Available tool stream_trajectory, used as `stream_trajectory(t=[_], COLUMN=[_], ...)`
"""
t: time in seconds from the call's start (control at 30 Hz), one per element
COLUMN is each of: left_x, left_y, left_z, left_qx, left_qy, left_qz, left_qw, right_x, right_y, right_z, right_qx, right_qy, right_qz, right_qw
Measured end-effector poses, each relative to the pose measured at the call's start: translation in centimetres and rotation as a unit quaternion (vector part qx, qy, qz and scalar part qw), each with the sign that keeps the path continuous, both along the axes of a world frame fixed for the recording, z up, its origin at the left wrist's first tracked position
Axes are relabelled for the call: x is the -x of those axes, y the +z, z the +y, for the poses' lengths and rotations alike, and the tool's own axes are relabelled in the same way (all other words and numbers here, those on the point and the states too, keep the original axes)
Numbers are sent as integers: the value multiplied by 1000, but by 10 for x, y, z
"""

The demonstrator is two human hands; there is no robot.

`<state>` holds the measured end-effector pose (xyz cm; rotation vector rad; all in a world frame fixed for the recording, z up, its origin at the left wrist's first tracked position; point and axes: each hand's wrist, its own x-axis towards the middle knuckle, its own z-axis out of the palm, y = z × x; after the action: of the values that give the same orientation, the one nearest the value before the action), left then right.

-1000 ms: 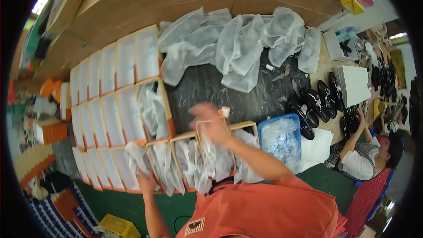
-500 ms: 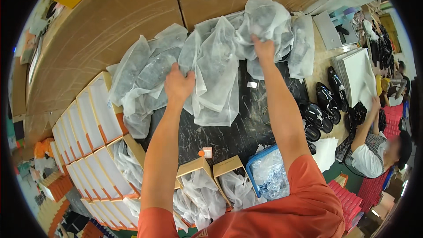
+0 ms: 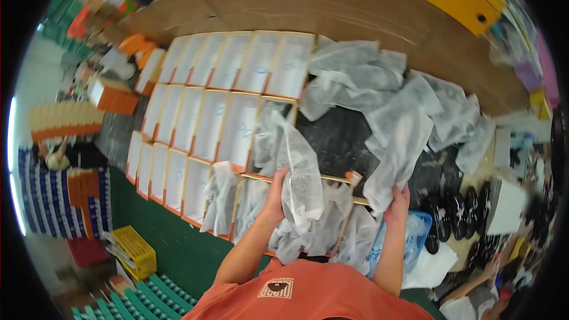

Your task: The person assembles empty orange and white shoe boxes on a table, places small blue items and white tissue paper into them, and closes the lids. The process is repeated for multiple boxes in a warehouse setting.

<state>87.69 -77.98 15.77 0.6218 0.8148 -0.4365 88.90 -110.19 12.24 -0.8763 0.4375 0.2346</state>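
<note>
My left hand (image 3: 276, 200) is closed on the edge of a thin white translucent bag (image 3: 301, 173), which stands out over the open boxes. Farther right, my right hand (image 3: 398, 206) grips the lower end of another translucent bag (image 3: 396, 157); a dark shape shows faintly through it. More bags of the same kind (image 3: 361, 71) lie along the back of the black tabletop (image 3: 335, 136). Just in front of me, several boxes hold white bags (image 3: 252, 201), partly covered by my left forearm.
Rows of open white-lined boxes (image 3: 237, 121) with orange ends stand to the left. A blue basket (image 3: 428, 225) of clear plastic sits at the right, beside black shoes (image 3: 455, 210) and white sheets (image 3: 504, 207). A brown cardboard wall (image 3: 267, 9) runs along the back.
Both hands have come back from the rear pile toward me, each now with a bag. My view has swung left, bringing more open boxes in.
</note>
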Motion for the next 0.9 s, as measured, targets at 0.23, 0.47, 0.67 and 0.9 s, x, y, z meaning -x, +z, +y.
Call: stream_trajectory(t=[0.23, 0.47, 0.67, 0.9], left_x=[-3, -86, -70, -225], left_y=[-62, -105, -131, -63], left_z=[223, 258, 192, -138], left_qx=[-507, -621, -799, -637], left_qy=[-24, -300, -351, -286], left_qz=[-100, -278, -22, -404], left_qw=[856, 669, 488, 590], right_x=[-25, -73, -119, -268], right_y=[-8, 60, 29, -111], right_z=[201, 356, 98, -236], right_qx=[249, 323, 490, 662], right_qy=[186, 327, 52, -195], right_qz=[-35, -363, -157, 184], right_qw=[950, 810, 856, 700])
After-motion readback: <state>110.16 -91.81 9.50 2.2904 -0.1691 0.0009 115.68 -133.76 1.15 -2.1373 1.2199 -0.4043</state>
